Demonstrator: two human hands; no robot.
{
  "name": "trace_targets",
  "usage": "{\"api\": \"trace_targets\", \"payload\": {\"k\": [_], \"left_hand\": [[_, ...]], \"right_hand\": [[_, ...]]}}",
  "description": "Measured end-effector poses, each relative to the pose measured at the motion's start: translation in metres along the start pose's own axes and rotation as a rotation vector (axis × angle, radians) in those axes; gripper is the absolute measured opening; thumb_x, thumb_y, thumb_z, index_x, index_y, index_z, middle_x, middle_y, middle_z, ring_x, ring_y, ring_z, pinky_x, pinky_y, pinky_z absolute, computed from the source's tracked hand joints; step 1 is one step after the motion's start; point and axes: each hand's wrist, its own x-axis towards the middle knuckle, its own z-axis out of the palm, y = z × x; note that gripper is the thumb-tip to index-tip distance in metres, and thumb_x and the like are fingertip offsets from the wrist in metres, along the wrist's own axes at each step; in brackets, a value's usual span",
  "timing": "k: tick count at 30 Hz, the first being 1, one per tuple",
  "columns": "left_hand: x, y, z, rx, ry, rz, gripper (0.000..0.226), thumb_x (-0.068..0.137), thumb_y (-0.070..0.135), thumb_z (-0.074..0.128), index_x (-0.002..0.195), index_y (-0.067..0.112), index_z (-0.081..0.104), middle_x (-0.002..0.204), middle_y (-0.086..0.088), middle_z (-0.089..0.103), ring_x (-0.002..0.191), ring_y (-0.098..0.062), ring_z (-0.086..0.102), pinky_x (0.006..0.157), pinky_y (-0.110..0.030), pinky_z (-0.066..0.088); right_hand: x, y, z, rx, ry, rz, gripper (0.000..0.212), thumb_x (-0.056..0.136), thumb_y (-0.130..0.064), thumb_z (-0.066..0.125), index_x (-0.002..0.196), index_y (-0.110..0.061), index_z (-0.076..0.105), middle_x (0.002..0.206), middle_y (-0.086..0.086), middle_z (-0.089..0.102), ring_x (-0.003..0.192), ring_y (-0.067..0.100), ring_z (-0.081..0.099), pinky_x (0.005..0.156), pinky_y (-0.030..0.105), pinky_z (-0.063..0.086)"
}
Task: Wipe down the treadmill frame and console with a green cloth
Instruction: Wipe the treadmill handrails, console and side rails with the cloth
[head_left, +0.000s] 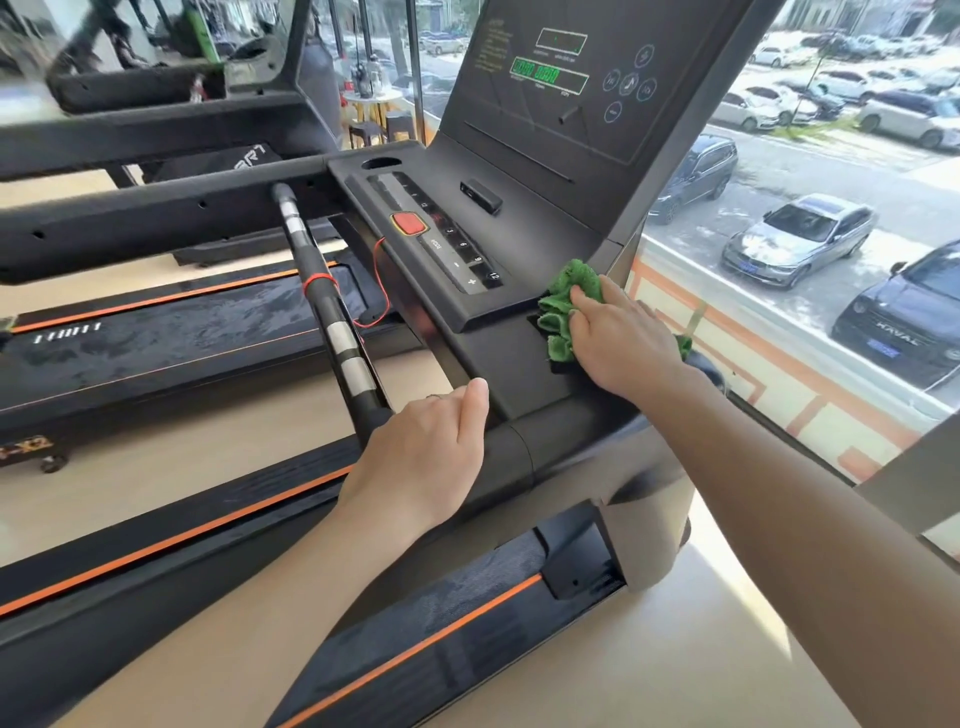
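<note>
Head view looks down on the treadmill (519, 374), its black console (545, 104) rising toward the window and the lower control deck sloping back toward the person; everything below is placed against that console. At the console's foot, on the right end of the deck, the right hand (621, 340) lies with fingers spread fairly flat, pressing the bunched green cloth (563, 306) onto the plastic; part of the cloth pokes out past the wrist. Nearer the person than the console, the left hand (431, 457) rests curled over the black handrail (511, 449), thumb up along the deck's edge, gripping it for support. Left of the cloth, along the deck, runs the strip of number keys (457, 244); further left sits the red stop button (409, 224), from which a thin red safety cord (383, 291) loops down to the grip bar (324, 301). The risks, as I judge them: a sweep leftward could drag the cloth over the keys and start or change the belt; a loose fold could snag the cord and tug its clip; since the cloth is only pressed, not clutched, it may slip off the deck's right edge.
</note>
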Motion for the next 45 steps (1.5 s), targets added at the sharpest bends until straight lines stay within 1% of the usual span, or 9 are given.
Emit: {"api": "trace_targets", "payload": {"k": [7, 10, 15, 21, 25, 30, 36, 43, 45], "left_hand": [[-0.002, 0.001, 0.001, -0.053, 0.03, -0.016, 0.038, 0.106, 0.033, 0.011, 0.087, 0.019, 0.04, 0.08, -0.004, 0.056, 0.077, -0.03, 0.047, 0.068, -0.039, 0.038], [0.0, 0.002, 0.001, -0.06, 0.023, -0.025, 0.039, 0.106, 0.033, 0.01, 0.087, 0.019, 0.042, 0.078, -0.003, 0.054, 0.078, -0.029, 0.047, 0.069, -0.039, 0.039], [0.0, 0.003, -0.002, -0.001, -0.005, -0.019, 0.046, 0.106, 0.037, 0.01, 0.088, 0.019, 0.048, 0.087, -0.005, 0.061, 0.086, -0.031, 0.053, 0.08, -0.045, 0.047], [0.001, 0.003, -0.003, -0.004, -0.017, -0.024, 0.037, 0.107, 0.034, 0.012, 0.089, 0.023, 0.042, 0.092, -0.006, 0.061, 0.085, -0.032, 0.05, 0.08, -0.045, 0.047], [-0.002, 0.002, -0.004, -0.07, -0.01, -0.032, 0.032, 0.107, 0.03, 0.012, 0.088, 0.023, 0.037, 0.092, -0.007, 0.06, 0.086, -0.034, 0.05, 0.082, -0.047, 0.047], [-0.007, -0.013, -0.022, -0.183, -0.057, 0.03, 0.039, 0.107, 0.024, 0.016, 0.1, 0.009, 0.051, 0.101, -0.013, 0.067, 0.1, -0.037, 0.056, 0.093, -0.05, 0.045], [-0.025, -0.093, -0.089, -0.095, -0.037, 0.024, 0.044, 0.108, 0.025, 0.02, 0.103, 0.008, 0.06, 0.106, -0.01, 0.069, 0.105, -0.035, 0.059, 0.094, -0.047, 0.044], [-0.078, -0.187, -0.147, 0.007, -0.37, -0.046, 0.045, 0.108, 0.036, 0.016, 0.073, 0.02, 0.039, 0.078, -0.014, 0.052, 0.073, -0.022, 0.046, 0.066, -0.036, 0.033], [-0.09, -0.218, -0.161, -0.095, -0.47, -0.143, 0.059, 0.103, 0.054, 0.015, 0.083, 0.017, 0.055, 0.086, -0.009, 0.06, 0.076, -0.022, 0.057, 0.069, -0.033, 0.046]], "right_hand": [[-0.053, -0.009, -0.007, 0.026, -0.007, 0.002, 0.046, 0.107, -0.032, 0.025, 0.142, -0.023, 0.055, 0.15, 0.002, 0.042, 0.136, 0.027, 0.042, 0.114, 0.039, 0.03], [-0.054, 0.001, -0.016, 0.003, -0.031, 0.019, 0.048, 0.108, -0.033, 0.025, 0.148, -0.027, 0.049, 0.159, 0.0, 0.037, 0.143, 0.025, 0.037, 0.119, 0.039, 0.026], [-0.007, 0.021, -0.017, 0.041, 0.005, 0.193, 0.05, 0.104, -0.029, 0.023, 0.143, -0.015, 0.05, 0.153, 0.013, 0.04, 0.139, 0.035, 0.039, 0.12, 0.048, 0.025], [-0.053, 0.0, -0.006, 0.028, 0.066, 0.133, 0.049, 0.106, -0.032, 0.025, 0.146, -0.02, 0.051, 0.163, 0.008, 0.032, 0.149, 0.029, 0.029, 0.126, 0.043, 0.016], [-0.114, -0.034, 0.01, 0.122, 0.185, 0.052, 0.043, 0.106, -0.028, 0.035, 0.139, -0.017, 0.061, 0.157, 0.007, 0.043, 0.146, 0.026, 0.034, 0.125, 0.042, 0.02], [-0.159, -0.087, 0.038, 0.23, 0.311, -0.071, 0.044, 0.099, -0.027, 0.039, 0.128, -0.016, 0.07, 0.149, 0.005, 0.053, 0.142, 0.026, 0.043, 0.121, 0.046, 0.029], [-0.192, -0.185, 0.056, 0.282, 0.344, -0.239, 0.029, 0.094, -0.018, 0.047, 0.095, -0.012, 0.075, 0.114, 0.002, 0.067, 0.109, 0.028, 0.058, 0.106, 0.035, 0.04], [-0.244, -0.3, 0.078, 0.295, 0.253, -0.304, 0.027, 0.095, -0.024, 0.045, 0.085, -0.015, 0.068, 0.1, 0.0, 0.062, 0.095, 0.025, 0.054, 0.095, 0.035, 0.041], [-0.249, -0.326, 0.082, 0.261, 0.239, -0.3, 0.031, 0.095, -0.027, 0.045, 0.078, -0.016, 0.068, 0.089, 0.0, 0.062, 0.085, 0.024, 0.054, 0.086, 0.035, 0.042]]}}
